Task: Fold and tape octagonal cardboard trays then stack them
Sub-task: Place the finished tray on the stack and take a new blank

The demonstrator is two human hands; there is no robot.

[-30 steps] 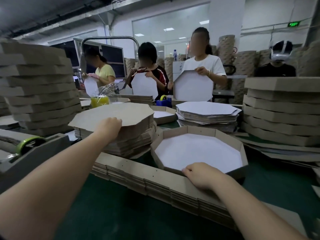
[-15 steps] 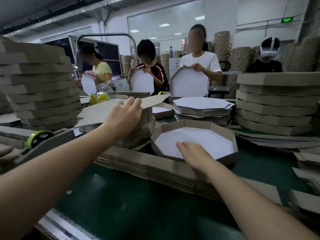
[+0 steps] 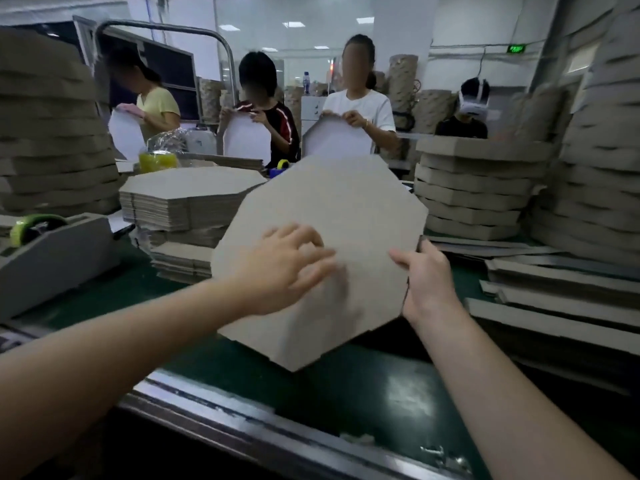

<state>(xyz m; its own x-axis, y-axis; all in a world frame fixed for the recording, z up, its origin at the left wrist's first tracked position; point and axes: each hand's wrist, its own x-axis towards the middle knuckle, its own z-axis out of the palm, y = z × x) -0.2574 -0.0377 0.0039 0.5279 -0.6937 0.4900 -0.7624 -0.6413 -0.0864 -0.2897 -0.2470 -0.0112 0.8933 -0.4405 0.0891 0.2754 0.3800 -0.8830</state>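
Left hand (image 3: 287, 268) lies open and flat on the cardboard octagon (image 3: 329, 216), right hand (image 3: 427, 282) grips its edge; hold it steady before folding.

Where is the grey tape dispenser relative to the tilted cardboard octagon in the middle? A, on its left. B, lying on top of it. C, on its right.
A: the dispenser stands on the green table at the left edge of the view, well apart from the octagon.
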